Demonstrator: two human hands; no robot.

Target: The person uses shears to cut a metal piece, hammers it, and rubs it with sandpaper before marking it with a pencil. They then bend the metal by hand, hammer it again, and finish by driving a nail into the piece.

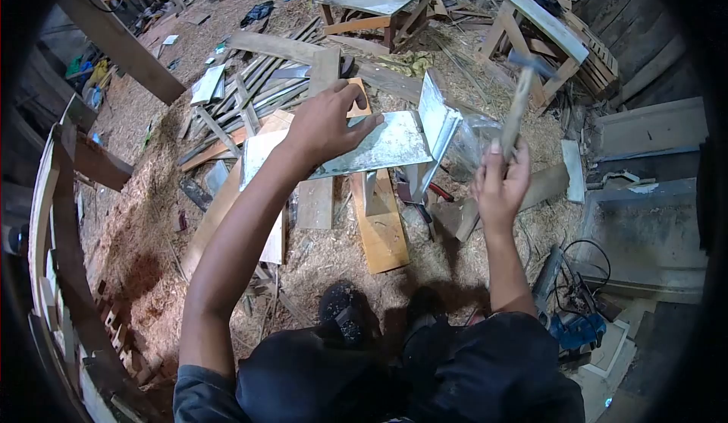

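My left hand is on a whitish, worn wooden board, thumb stretched along its top and the other fingers bent over the far edge. Joined to the board's right end is an upright whitish panel, forming an angled wooden piece. Raised to the right of this piece, my right hand is closed round the wooden handle of a hammer. The hammer's dark head points up and away from me. Beneath the board lies an orange-brown plank on the ground.
Wood shavings cover the floor, with a pile of strips and planks ahead. A low worktable stands at the back, and a wooden bench at the back right. A blue power tool with a black cord lies at my right.
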